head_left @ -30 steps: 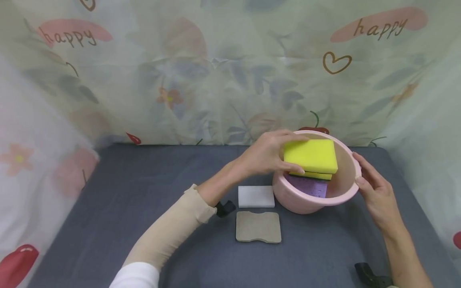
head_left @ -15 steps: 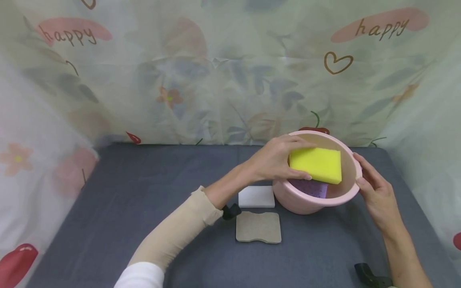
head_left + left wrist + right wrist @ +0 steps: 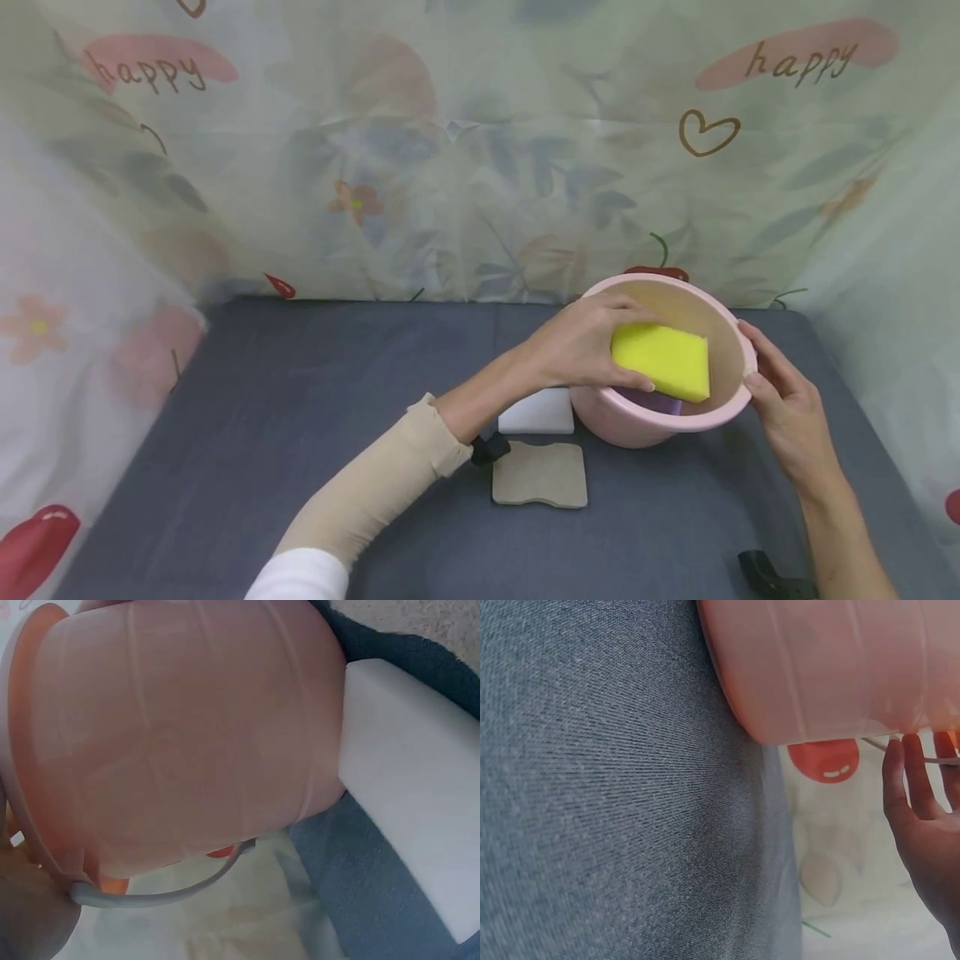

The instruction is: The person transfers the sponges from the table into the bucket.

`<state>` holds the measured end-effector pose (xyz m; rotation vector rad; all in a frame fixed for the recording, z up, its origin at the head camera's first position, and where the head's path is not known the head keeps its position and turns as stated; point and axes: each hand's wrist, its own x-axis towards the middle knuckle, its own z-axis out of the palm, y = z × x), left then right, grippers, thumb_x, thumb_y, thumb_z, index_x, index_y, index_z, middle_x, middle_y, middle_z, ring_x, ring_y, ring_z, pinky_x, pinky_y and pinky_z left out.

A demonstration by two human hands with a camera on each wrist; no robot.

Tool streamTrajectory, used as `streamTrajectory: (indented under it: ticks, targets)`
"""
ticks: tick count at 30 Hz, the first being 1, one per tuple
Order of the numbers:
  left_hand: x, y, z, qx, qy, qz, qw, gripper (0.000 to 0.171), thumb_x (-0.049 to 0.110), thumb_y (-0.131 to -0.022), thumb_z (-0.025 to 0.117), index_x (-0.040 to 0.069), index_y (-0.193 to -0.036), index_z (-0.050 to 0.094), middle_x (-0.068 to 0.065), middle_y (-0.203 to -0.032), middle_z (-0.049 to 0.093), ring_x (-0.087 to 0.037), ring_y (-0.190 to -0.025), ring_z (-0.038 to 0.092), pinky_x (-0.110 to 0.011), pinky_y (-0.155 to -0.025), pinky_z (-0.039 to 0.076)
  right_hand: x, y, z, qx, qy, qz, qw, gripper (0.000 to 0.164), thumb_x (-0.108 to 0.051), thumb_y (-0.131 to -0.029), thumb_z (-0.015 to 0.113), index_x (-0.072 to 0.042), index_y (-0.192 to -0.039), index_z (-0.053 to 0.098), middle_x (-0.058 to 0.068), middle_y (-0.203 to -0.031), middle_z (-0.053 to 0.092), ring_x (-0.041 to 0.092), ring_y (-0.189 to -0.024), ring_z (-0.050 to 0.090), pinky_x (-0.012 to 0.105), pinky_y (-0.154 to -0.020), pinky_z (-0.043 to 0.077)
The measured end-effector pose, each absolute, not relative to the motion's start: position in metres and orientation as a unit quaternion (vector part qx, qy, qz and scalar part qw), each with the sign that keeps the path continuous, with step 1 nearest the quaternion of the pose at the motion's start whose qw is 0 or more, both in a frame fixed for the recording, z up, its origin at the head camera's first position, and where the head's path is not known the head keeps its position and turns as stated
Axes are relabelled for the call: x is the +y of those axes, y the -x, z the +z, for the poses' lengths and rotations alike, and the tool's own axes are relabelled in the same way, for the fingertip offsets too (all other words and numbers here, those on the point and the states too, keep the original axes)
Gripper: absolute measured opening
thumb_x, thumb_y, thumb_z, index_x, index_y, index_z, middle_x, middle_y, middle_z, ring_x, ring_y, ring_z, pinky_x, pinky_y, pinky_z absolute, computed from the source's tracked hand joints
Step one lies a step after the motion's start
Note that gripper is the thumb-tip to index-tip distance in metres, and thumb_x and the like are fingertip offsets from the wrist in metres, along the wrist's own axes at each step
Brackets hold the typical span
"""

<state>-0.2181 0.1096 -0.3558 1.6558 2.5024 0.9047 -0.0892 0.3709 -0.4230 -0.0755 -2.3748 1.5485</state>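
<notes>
In the head view my left hand (image 3: pixel 577 346) grips a yellow sponge (image 3: pixel 667 362) by its left end, thumb at the near side and fingers at the far side. The sponge is tilted inside the mouth of a pink bucket (image 3: pixel 622 427). Below it, a purple sponge-like block (image 3: pixel 654 402) shows partly in the bucket. My right hand (image 3: pixel 787 408) holds the bucket's right rim, its thumb on the edge. The right wrist view catches the fingers of this hand (image 3: pixel 930 832) against the bucket's wall. The bucket bottom is hidden.
A white block (image 3: pixel 536 412) lies left of the bucket, close to its base. In front of that sits a flat beige notched sponge (image 3: pixel 540 477). The bucket's grey handle (image 3: pixel 161 898) hangs at its side. A patterned curtain (image 3: pixel 450 167) encloses the dark cloth-covered table (image 3: pixel 300 400).
My left hand has moved right and down, lowering the yellow sponge into the bucket. The sponge now covers more of the purple block. My right hand stays on the rim.
</notes>
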Motion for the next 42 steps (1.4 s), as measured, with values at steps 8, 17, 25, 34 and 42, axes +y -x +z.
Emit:
streamTrajectory:
  ticks: [8, 17, 25, 34, 42]
  targets:
    - [0.108, 0.217, -0.355, 0.801, -0.533, 0.272, 0.012, 0.07, 0.05, -0.075, 0.084, 0.02, -0.135, 0.064, 0.0, -0.131, 0.06, -0.007, -0.123, 0.05, -0.017, -0.099, 0.037, 0.369, 0.089, -0.423, -0.834, 0.029, 0.53, 0.151, 0.055, -0.011, -0.103, 0.053, -0.024, -0.155, 0.038, -0.002, -0.154, 0.041, 0.001, -0.128, 0.047, 0.008, -0.086, 0.043]
    - [0.091, 0.225, -0.359, 0.772, -0.542, 0.332, 0.002, 0.059, 0.045, -0.081, 0.08, 0.02, -0.132, 0.065, 0.002, -0.129, 0.061, -0.005, -0.121, 0.051, -0.016, -0.098, 0.037, 0.366, 0.092, -0.423, -0.844, 0.014, 0.513, 0.158, 0.056, -0.01, -0.103, 0.052, -0.024, -0.155, 0.037, -0.001, -0.155, 0.041, 0.003, -0.13, 0.047, 0.008, -0.087, 0.043]
    - [0.059, 0.234, -0.367, 0.752, -0.52, 0.401, -0.055, 0.055, 0.035, -0.081, 0.083, 0.013, -0.129, 0.068, -0.002, -0.129, 0.063, -0.01, -0.117, 0.056, -0.019, -0.084, 0.046, 0.365, 0.094, -0.42, -0.842, 0.02, 0.515, 0.158, 0.056, -0.01, -0.103, 0.052, -0.024, -0.155, 0.038, -0.002, -0.155, 0.04, 0.002, -0.129, 0.047, 0.008, -0.086, 0.043]
    - [0.033, 0.238, -0.381, 0.767, -0.489, 0.413, -0.054, 0.058, 0.036, -0.081, 0.083, 0.012, -0.131, 0.065, 0.001, -0.128, 0.061, -0.01, -0.12, 0.055, -0.025, -0.099, 0.044, 0.367, 0.091, -0.421, -0.846, 0.027, 0.508, 0.159, 0.055, -0.012, -0.103, 0.052, -0.025, -0.155, 0.037, -0.003, -0.155, 0.04, 0.002, -0.13, 0.047, 0.007, -0.085, 0.043]
    - [0.015, 0.237, -0.396, 0.795, -0.455, 0.401, -0.026, 0.055, 0.035, -0.081, 0.083, 0.017, -0.13, 0.066, 0.002, -0.127, 0.063, -0.013, -0.117, 0.058, -0.031, -0.096, 0.047, 0.368, 0.09, -0.423, -0.838, 0.027, 0.521, 0.158, 0.056, -0.011, -0.103, 0.053, -0.023, -0.155, 0.037, -0.003, -0.155, 0.041, -0.001, -0.127, 0.046, 0.007, -0.085, 0.042]
